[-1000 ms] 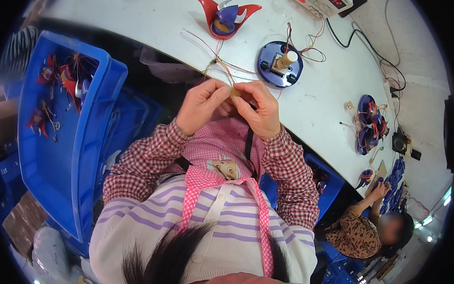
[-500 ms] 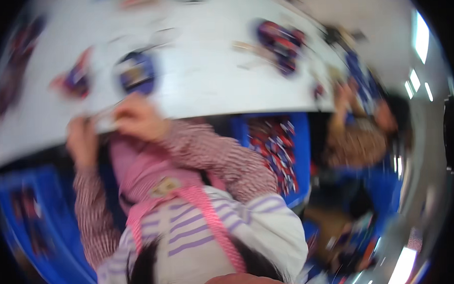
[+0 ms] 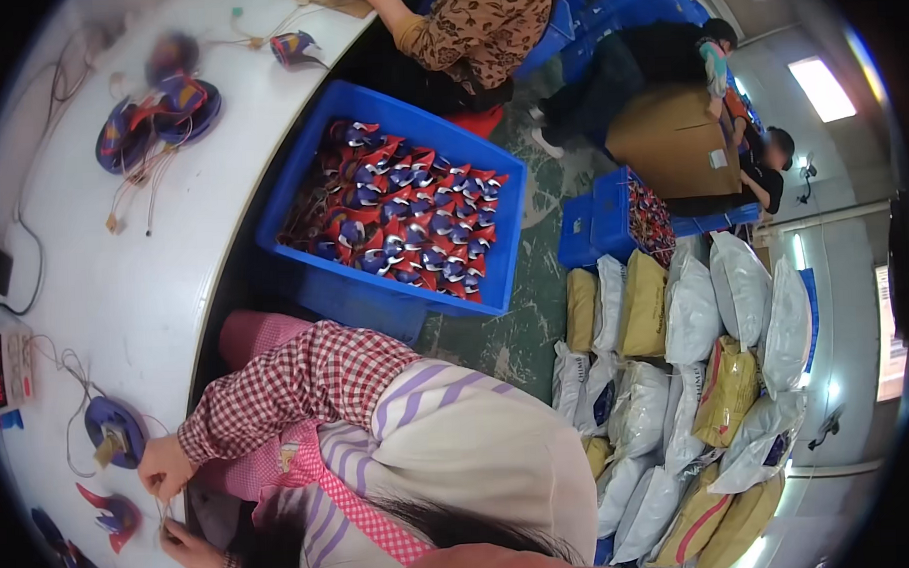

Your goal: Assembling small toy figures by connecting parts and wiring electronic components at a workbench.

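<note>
My right hand (image 3: 166, 468), at the table's near edge, is closed in a pinch on a thin wire (image 3: 165, 509). Just below it in the picture, my left hand (image 3: 191, 548) pinches the same wire, its thumb and fingertips pressed together. Close to the right hand lies a round dark blue part (image 3: 115, 432) with a tan piece on it and thin leads running from it. A small red, blue and white plastic shape (image 3: 114, 515) rests on the table near the left hand. Several dark blue and red parts (image 3: 69, 558) lie at the lower left rim.
On the white table (image 3: 85, 297) sit more wired blue parts (image 3: 159, 124) and a box with a red digital display (image 3: 7, 362). A blue crate (image 3: 400, 292) full of red and blue pieces stands beside it. Beyond are stacked sacks (image 3: 679, 396), a carton (image 3: 670, 141) and other people.
The view has swung to the right, bringing the crate, sacks and people into sight. My hands now appear at the lower left, still close together at the table's edge.
</note>
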Action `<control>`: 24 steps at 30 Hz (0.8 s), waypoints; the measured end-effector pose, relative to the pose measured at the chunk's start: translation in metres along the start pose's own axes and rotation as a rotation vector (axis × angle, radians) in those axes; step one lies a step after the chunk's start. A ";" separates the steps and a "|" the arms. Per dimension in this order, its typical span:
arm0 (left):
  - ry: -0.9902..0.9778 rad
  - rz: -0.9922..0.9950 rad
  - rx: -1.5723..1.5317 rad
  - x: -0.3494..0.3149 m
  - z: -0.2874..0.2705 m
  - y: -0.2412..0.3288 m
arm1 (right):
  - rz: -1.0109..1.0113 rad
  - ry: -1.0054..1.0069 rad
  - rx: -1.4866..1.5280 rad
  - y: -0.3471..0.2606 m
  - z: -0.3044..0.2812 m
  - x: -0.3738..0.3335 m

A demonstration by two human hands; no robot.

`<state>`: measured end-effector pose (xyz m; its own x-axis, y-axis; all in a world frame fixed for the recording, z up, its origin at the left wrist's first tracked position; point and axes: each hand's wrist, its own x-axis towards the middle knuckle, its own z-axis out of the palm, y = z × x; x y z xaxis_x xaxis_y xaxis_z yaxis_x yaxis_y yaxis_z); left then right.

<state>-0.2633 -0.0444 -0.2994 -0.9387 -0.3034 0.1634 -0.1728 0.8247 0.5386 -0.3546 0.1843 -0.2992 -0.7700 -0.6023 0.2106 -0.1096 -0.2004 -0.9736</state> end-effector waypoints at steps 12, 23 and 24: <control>0.019 0.046 -0.134 0.004 0.013 -0.064 | 0.071 0.031 0.109 -0.011 0.000 -0.001; 0.200 0.109 0.003 -0.006 0.008 -0.039 | 0.122 0.019 0.203 -0.013 -0.001 -0.001; 0.221 0.124 0.035 -0.011 0.001 -0.018 | 0.136 0.018 0.218 -0.013 -0.001 -0.001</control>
<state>-0.2502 -0.0554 -0.3118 -0.8659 -0.2931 0.4053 -0.0744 0.8767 0.4752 -0.3527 0.1880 -0.2866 -0.7798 -0.6215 0.0750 0.1324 -0.2809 -0.9506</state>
